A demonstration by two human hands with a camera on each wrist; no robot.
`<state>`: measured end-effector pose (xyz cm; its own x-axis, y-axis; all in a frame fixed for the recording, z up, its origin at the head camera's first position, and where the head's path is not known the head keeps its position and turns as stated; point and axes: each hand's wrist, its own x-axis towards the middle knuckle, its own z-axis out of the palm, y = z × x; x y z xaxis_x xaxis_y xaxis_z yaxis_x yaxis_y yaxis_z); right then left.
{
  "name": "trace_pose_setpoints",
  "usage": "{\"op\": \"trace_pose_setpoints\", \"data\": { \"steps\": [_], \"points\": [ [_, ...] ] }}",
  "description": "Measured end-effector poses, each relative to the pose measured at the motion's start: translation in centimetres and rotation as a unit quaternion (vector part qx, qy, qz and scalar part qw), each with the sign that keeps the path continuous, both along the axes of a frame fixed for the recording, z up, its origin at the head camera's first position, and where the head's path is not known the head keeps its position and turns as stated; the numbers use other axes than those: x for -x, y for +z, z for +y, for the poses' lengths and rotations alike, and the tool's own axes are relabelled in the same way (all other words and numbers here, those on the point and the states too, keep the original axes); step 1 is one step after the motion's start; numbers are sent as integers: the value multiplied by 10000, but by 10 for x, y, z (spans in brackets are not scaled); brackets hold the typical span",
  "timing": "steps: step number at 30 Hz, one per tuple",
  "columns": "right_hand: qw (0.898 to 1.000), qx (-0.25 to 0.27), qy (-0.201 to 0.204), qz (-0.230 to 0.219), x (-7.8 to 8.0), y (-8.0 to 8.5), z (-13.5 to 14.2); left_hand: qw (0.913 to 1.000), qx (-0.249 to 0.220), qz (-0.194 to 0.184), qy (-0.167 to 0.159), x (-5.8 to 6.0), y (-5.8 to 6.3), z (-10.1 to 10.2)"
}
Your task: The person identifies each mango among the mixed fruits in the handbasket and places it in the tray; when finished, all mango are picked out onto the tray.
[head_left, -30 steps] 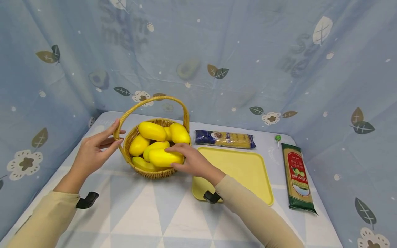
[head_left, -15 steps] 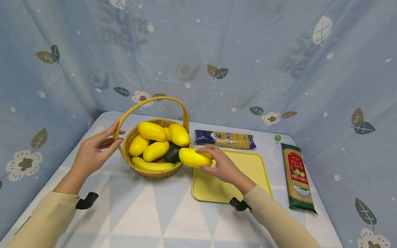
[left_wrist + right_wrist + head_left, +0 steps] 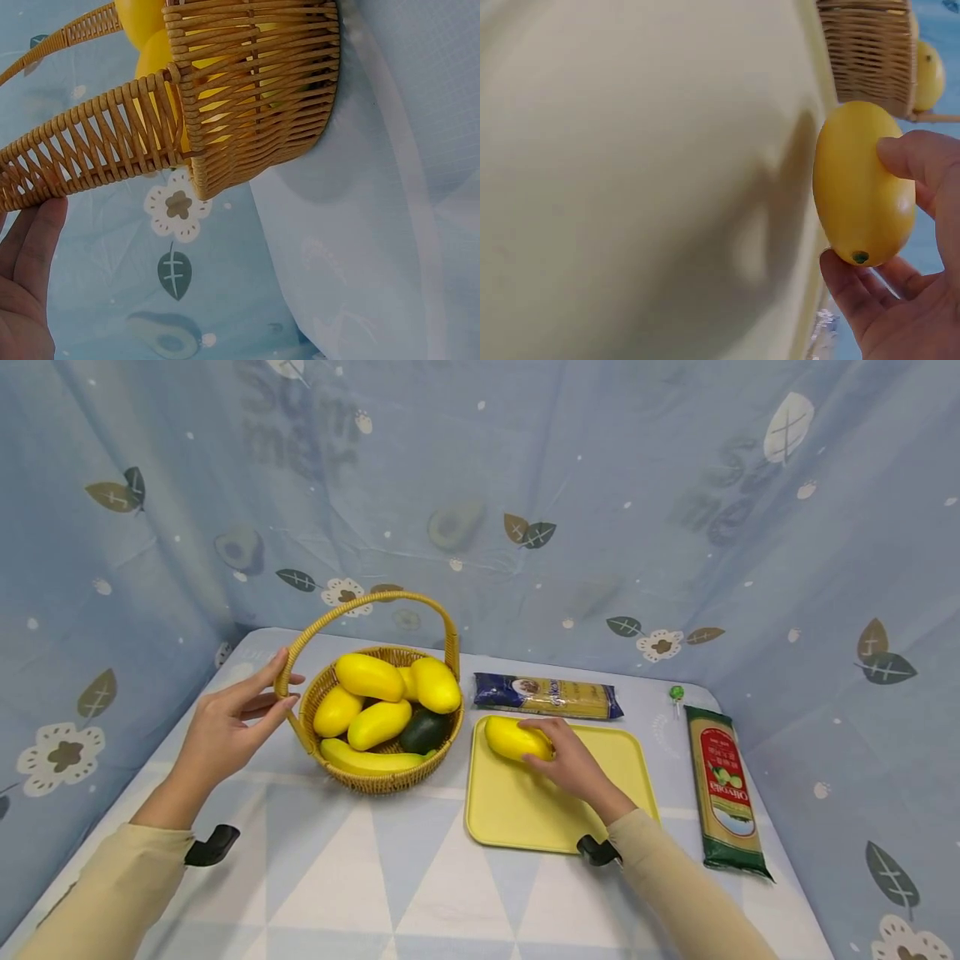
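My left hand (image 3: 238, 714) pinches the near-left side of the basket's arched handle (image 3: 90, 139) between thumb and fingers. The wicker basket (image 3: 382, 783) holds several yellow mangoes (image 3: 369, 677), a banana (image 3: 371, 760) and a dark green avocado (image 3: 425, 732). Over the far left part of the yellow tray (image 3: 525, 822), my right hand (image 3: 566, 764) grips a single yellow mango (image 3: 864, 184). In the right wrist view its thumb lies on one side and the fingers curl round the stem end. The mango's shadow falls on the tray surface beside it.
Behind the tray lies a blue and gold pasta pack (image 3: 547, 696). A green-ended pasta pack (image 3: 726, 793) lies at the table's right, with a green lollipop (image 3: 677, 693) near its far end. Patterned blue curtains (image 3: 480, 510) enclose the table on three sides.
My right hand has lifted the mango out of the basket and carried it right, over the tray. The avocado beneath it now shows. My left hand has stayed on the handle.
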<state>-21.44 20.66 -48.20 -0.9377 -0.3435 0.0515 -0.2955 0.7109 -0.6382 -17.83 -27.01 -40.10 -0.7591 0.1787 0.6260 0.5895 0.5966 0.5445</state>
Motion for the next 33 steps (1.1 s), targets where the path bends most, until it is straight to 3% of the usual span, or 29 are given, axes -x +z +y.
{"op": "trace_pose_setpoints", "data": {
  "steps": [4,10,14,21,33],
  "points": [
    [9995,-268,-67,-165,2,-7,-3,10000,-26,9,3,1,-1,0],
    [9978,-603,18,-270,-2,-1,-8,10000,-11,2,28,1,-1,1],
    [9976,-540,-69,-437,-6,3,-15,10000,63,-2,77,0,-1,0],
    [9968,-350,-591,-415,-12,-1,-33,9999,79,-36,92,1,-1,0],
    [9942,-415,-873,-479,-17,1,-41,10000,-41,67,-20,0,1,1]
  ]
}}
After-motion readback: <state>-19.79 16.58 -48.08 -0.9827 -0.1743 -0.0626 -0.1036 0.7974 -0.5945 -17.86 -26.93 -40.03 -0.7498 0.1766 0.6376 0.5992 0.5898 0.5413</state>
